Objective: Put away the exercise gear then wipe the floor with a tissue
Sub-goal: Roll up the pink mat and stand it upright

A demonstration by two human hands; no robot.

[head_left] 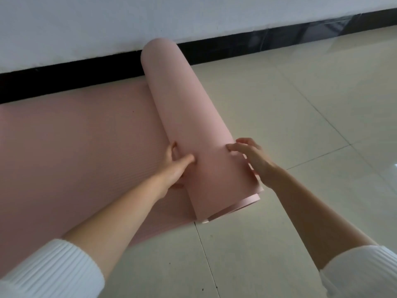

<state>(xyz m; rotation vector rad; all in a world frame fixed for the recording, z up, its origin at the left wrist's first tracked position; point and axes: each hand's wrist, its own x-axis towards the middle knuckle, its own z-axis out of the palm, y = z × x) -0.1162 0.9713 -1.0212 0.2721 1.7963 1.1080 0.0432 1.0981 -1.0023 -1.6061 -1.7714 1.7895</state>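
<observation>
A pink yoga mat is partly rolled up on the tiled floor. Its thick roll (189, 117) runs from the black skirting toward me, and the unrolled part (71, 147) lies flat to the left. My left hand (177, 168) cups the left side of the roll near its near end, thumb on top and fingers curled into the crease against the flat part. My right hand (251, 158) rests on the right side of the roll, its fingertips pressing on the top. No tissue is in view.
A black skirting board (236, 43) runs along the base of a white wall (86, 29) just behind the roll's far end. Glossy cream floor tiles (300, 117) spread to the right and toward me. White sleeves cover both of my forearms at the bottom corners.
</observation>
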